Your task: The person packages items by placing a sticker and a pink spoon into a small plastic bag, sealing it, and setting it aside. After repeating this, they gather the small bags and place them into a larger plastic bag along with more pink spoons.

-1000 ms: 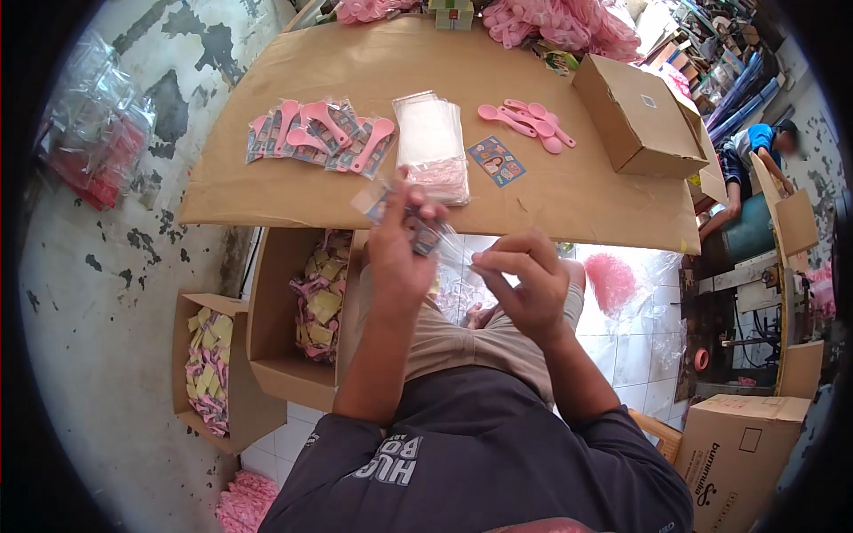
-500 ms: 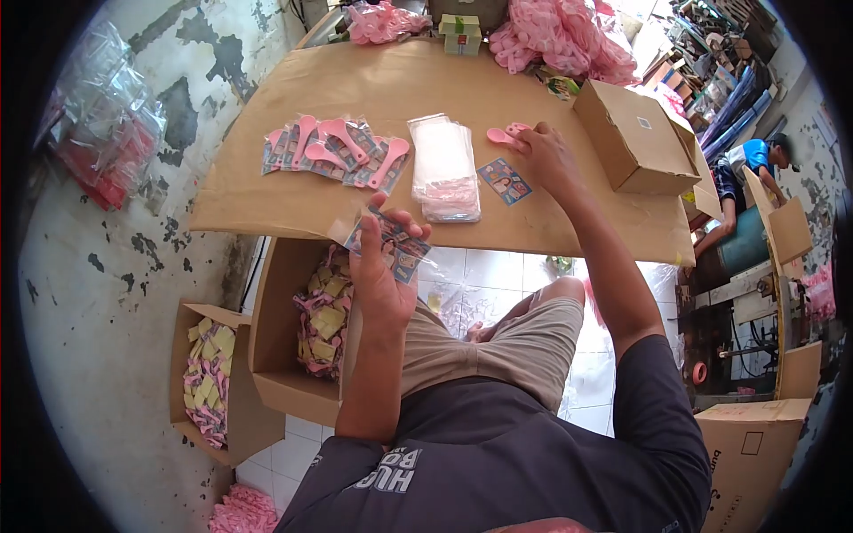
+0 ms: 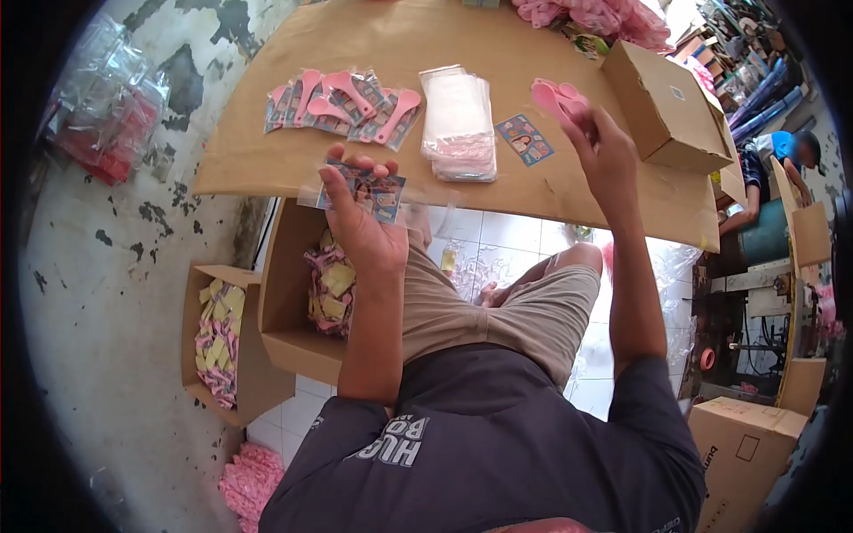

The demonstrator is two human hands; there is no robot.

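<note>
My left hand (image 3: 366, 233) is closed on a clear plastic bag with a printed blue card (image 3: 384, 197) in it, above the table's near edge. My right hand (image 3: 606, 153) pinches pink measuring spoons (image 3: 553, 96), raised over the right side of the table. Just left of these spoons, another blue printed card (image 3: 525, 139) lies flat. A stack of clear plastic bags (image 3: 458, 115) sits mid-table. Beyond my left hand are several bagged cards with pink spoons (image 3: 342, 102) on top.
A closed cardboard box (image 3: 666, 107) stands at the table's right. Below the left edge, an open carton (image 3: 306, 351) and a second carton (image 3: 267, 391) hold pink and yellow pieces. Pink bundles (image 3: 604, 19) lie at the back. Another person (image 3: 769, 169) bends at far right.
My right hand has lifted the pink spoons off the table. My left hand has turned slightly with the bagged card. The whole view has tilted downward.
</note>
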